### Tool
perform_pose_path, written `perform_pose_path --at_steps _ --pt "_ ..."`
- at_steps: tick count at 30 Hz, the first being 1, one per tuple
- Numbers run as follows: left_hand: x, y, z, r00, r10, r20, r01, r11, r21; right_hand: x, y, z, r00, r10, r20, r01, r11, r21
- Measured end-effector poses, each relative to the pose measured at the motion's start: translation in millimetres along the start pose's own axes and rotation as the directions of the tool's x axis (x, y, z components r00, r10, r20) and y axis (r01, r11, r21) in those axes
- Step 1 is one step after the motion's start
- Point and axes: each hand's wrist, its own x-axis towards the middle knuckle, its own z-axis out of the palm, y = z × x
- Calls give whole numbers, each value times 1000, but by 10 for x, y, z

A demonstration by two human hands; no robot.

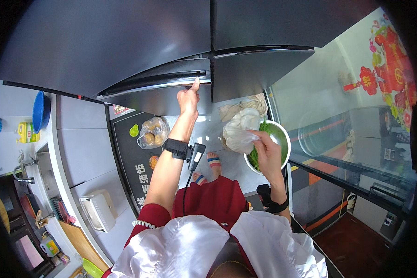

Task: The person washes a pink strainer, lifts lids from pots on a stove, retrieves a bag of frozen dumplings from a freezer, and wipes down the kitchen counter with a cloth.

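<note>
My left hand (188, 98) reaches forward with its index finger extended onto the top edge of a lower-left refrigerator door or drawer (153, 100). This front stands slightly out from the dark refrigerator. The other fingers look curled, and I cannot tell whether they grip the edge. In my right hand (268, 154) is the gathered top of a translucent plastic bag (241, 133) with whitish contents. The bag hangs beside a white-rimmed bowl (287, 139) holding long green leafy vegetables (255, 158), partly hidden by my right hand and the bag.
A plastic bag of potato-like produce (153, 133) rests on a dark floor mat (125, 139) to the left. A crumpled cloth (255, 104) lies near the refrigerator. Glass sliding doors (319, 104) stand at right. A counter with a sink (48, 170) runs along the left.
</note>
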Motion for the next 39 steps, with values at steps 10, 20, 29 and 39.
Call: perform_pose_path --at_steps 10,20,29,39 --pt "522 163 418 973 11 -230 -2 999 41 11 -8 -51 997 -82 -6 82 997 5" --pt "164 215 77 971 19 239 -7 999 -53 65 -182 -160 993 -109 39 110 994 -27" --pt "-1546 305 -985 817 408 408 -527 816 239 146 -508 155 940 -236 245 270 956 -115" --pt "-2820 382 -2292 844 460 275 -536 734 418 -280 -1078 1366 693 -388 607 489 872 -1"
